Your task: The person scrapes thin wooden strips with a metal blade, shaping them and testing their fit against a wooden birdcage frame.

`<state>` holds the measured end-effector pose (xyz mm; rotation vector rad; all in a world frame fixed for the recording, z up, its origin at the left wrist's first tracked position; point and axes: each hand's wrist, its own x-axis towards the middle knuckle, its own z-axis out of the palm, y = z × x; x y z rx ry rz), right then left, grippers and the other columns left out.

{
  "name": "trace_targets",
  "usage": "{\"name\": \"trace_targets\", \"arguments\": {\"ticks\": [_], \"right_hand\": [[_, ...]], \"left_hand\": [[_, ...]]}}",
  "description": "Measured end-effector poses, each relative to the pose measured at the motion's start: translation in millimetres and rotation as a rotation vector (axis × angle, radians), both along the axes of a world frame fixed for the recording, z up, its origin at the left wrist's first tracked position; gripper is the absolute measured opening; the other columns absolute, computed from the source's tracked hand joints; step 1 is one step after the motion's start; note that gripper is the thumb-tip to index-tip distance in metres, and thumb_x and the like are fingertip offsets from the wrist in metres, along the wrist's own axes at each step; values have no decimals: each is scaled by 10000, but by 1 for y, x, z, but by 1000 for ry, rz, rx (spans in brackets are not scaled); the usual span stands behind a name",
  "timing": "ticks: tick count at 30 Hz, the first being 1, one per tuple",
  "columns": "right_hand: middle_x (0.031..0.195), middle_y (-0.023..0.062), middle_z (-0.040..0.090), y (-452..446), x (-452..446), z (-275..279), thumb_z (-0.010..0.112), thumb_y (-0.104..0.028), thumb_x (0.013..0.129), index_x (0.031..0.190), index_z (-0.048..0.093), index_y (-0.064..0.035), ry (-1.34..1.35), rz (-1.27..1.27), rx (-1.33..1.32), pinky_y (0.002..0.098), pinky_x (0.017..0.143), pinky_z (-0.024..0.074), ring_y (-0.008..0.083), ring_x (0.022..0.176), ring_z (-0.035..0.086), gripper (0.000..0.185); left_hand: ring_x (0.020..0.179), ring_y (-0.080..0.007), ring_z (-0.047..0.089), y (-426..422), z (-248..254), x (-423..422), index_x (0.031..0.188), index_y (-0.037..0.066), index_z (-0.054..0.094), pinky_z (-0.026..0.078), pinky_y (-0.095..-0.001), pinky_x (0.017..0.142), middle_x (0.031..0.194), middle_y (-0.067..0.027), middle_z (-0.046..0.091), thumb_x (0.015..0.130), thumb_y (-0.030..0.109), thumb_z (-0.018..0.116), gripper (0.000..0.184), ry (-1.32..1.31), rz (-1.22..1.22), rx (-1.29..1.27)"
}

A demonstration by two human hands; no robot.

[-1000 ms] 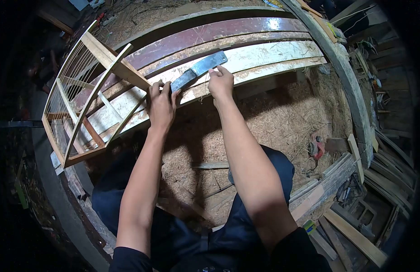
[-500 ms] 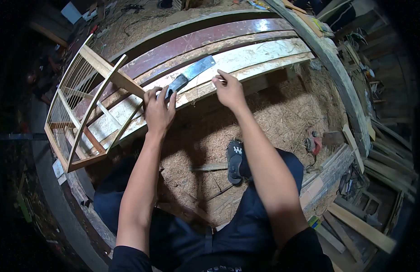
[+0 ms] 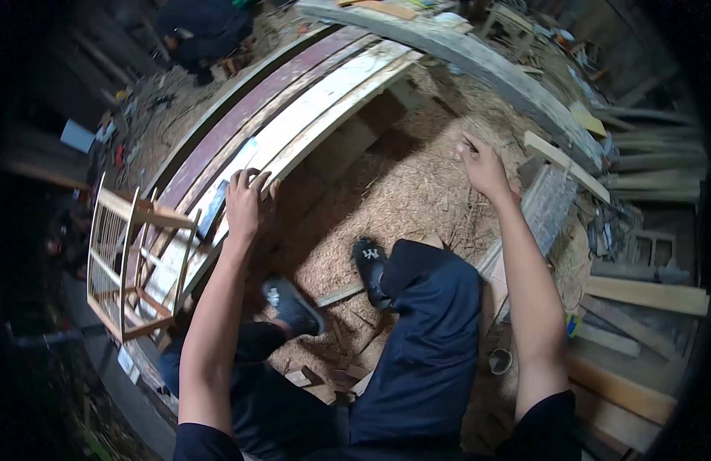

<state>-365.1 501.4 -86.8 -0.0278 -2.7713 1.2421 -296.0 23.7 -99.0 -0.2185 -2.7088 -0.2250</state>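
My left hand (image 3: 246, 201) rests at the edge of the pale bench board (image 3: 313, 107), its fingers bent and its thumb apart. Beside and partly under those fingers lies a bluish metal tool with a dark middle part (image 3: 212, 207). A wooden frame with thin parallel bars (image 3: 132, 265) stands at the bench's left end, left of this hand. Out to the right, my right hand (image 3: 484, 165) hangs over the shavings-covered ground, with loosely bent fingers, the index finger and thumb slightly apart, and nothing visible in it.
A thick grey beam (image 3: 478, 61) crosses behind the bench. Wood strips (image 3: 647, 296) and a grey block with openings (image 3: 653, 250) lie at the right. A small round container (image 3: 500, 360) is near my right knee. Another person in dark clothes (image 3: 205, 31) is at the upper left.
My right hand has moved away from the metal tool, out to the right. My left hand stays by the tool. The view has turned right, and both my shoes now show.
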Motion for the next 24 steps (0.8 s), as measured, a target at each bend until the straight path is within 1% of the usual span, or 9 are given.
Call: {"name": "trace_targets", "arguments": {"ticks": [4,6,8,9,12,14,16,18,24], "right_hand": [[1325,268,662,68,5,-28,656,-309,999,1408,611,-38,-98,-82,217,439,1072,484,398,1252,637,493],[1336,274,653,86,5,-52,656,-308,996,1403,615,-38,-125,-110,280,451,1088,469,413,1273,618,491],[1338,290,641,96,4,-76,674,-301,978,1419,601,-39,-181,-86,156,464,1096,458,428,1279,603,518],[1338,290,641,99,4,-91,674,-301,978,1419,601,-39,-197,-99,158,464,1096,458,428,1279,603,518],[1316,279,663,100,-11,-117,736,-285,951,1398,602,9,-199,-69,415,425,1078,484,409,1223,653,552],[1335,289,647,92,-20,-122,744,-276,944,1409,593,7,-379,-56,409,436,1096,475,411,1246,638,565],[1363,296,625,93,-34,-146,743,-264,939,1411,593,3,-434,-87,298,455,1105,466,411,1282,609,563],[1334,267,646,91,-49,-166,738,-268,933,1457,577,-80,-503,-87,411,498,1060,496,419,1256,618,580],[1345,241,645,84,-79,-230,733,-240,946,1458,584,-128,-690,-32,474,496,1061,502,406,1240,628,545]], "left_hand": [[1156,-326,578,58,-13,-47,1128,108,772,476,-460,955,1148,-103,666,942,306,719,278,-15,-115,6],[1203,-334,567,86,-23,-63,1153,130,776,458,-473,1016,1192,-115,665,965,311,687,277,-185,-124,66],[1159,-309,564,109,-43,-79,1104,130,770,448,-448,992,1146,-94,646,956,332,689,263,-183,-265,-7],[1203,-305,543,120,-54,-89,1118,143,763,434,-443,1022,1180,-100,632,959,336,676,265,-243,-296,-43],[1245,-304,519,142,-104,-121,1142,150,752,424,-450,1051,1218,-108,611,959,344,668,280,-237,-386,-172],[1293,-309,495,157,-127,-141,1180,162,741,414,-456,1077,1273,-117,598,959,374,657,318,-337,-406,-228],[1307,-316,496,176,-147,-156,1197,167,740,411,-461,1084,1297,-119,600,968,383,634,332,-286,-429,-241],[1333,-332,489,191,-169,-168,1208,163,737,399,-479,1105,1316,-131,598,990,407,600,355,-325,-443,-210],[1336,-365,494,220,-226,-188,1205,132,733,391,-526,1117,1319,-164,597,1008,496,560,449,-451,-449,-198]]}}
